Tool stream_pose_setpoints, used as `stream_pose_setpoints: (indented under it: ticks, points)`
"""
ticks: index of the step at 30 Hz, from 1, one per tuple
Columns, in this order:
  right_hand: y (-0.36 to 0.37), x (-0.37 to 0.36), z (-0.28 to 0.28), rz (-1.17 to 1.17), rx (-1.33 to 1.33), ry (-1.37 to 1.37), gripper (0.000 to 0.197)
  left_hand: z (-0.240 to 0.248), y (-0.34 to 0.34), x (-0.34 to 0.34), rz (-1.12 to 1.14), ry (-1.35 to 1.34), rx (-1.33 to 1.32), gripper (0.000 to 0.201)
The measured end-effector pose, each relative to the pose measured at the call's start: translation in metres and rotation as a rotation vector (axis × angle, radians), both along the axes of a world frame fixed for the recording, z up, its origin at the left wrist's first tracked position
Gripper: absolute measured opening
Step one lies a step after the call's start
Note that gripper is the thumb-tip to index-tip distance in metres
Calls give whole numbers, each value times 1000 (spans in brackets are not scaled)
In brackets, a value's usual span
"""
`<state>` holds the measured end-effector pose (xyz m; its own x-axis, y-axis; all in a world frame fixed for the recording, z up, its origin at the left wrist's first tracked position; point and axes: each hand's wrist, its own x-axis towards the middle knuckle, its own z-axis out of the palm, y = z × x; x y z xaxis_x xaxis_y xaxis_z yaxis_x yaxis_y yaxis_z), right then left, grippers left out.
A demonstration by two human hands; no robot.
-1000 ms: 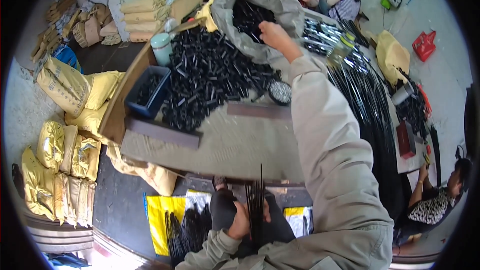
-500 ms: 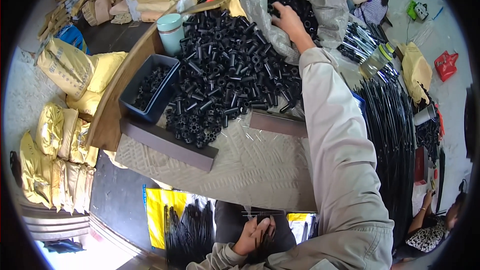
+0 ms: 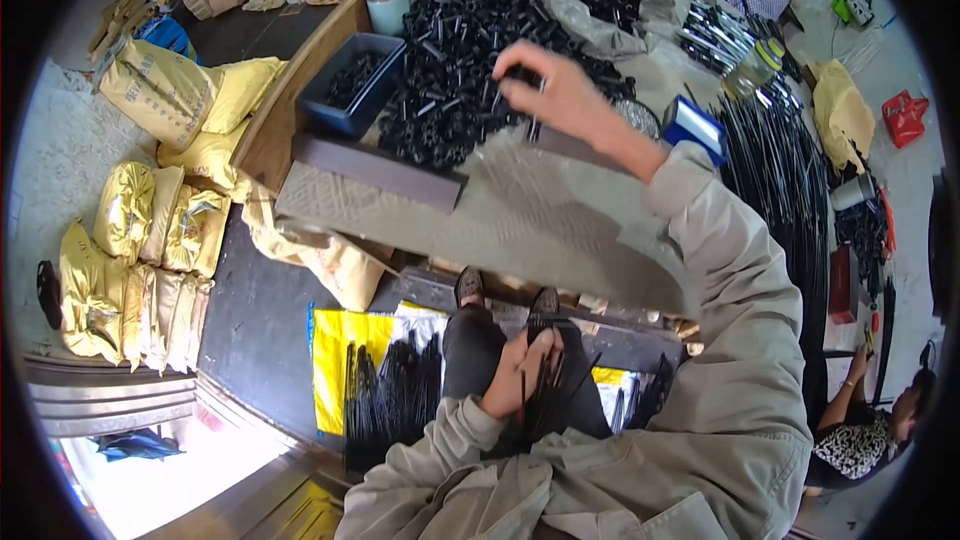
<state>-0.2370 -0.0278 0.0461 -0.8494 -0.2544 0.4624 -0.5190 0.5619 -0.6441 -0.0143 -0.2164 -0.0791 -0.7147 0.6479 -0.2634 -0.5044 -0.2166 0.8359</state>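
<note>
Low over my lap, my left hand is closed around a bundle of thin black rods. Above the worktop, my right hand is raised with its fingers curled, slightly blurred. Something dark shows between its thumb and fingers, but I cannot make it out against the black parts behind. Under and beyond that hand spreads a big heap of short black plastic tube parts with toothed ends. A grey woven sack holding more black parts stands open at the far side.
On the worktop are a dark blue bin, a mint canister, a dark bar and a blue box. Long black rods lie at right. Yellow sacks are stacked left. Other people sit at the right.
My right hand has come out of the grey sack and back toward me over the heap. My left hand stays low with the rods. The view has tipped downward, showing my feet.
</note>
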Motion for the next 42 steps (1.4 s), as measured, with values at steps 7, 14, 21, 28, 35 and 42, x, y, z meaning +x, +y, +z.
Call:
stream_pose_setpoints:
  ticks: [7, 14, 21, 28, 35, 42]
  points:
    - [-19, 66, -55, -255, 234, 4, 23, 17, -4, 20, 74, -32, 85, 28]
    - [-8, 62, -47, -571, 448, 596, 25, 26, -5, 45, 63, 30, 140, 26]
    - [31, 104, -4, -526, 178, 39, 27, 20, -5, 45, 97, 21, 122, 28]
    - [56, 145, -24, -110, 617, 60, 16, 14, 13, 38, 87, -51, 146, 27]
    - [18, 141, -2, -450, 401, -335, 29, 18, 9, 43, 96, -56, 102, 26]
    - [78, 53, -16, -499, 608, 177, 17, 19, 13, 45, 65, -70, 65, 27]
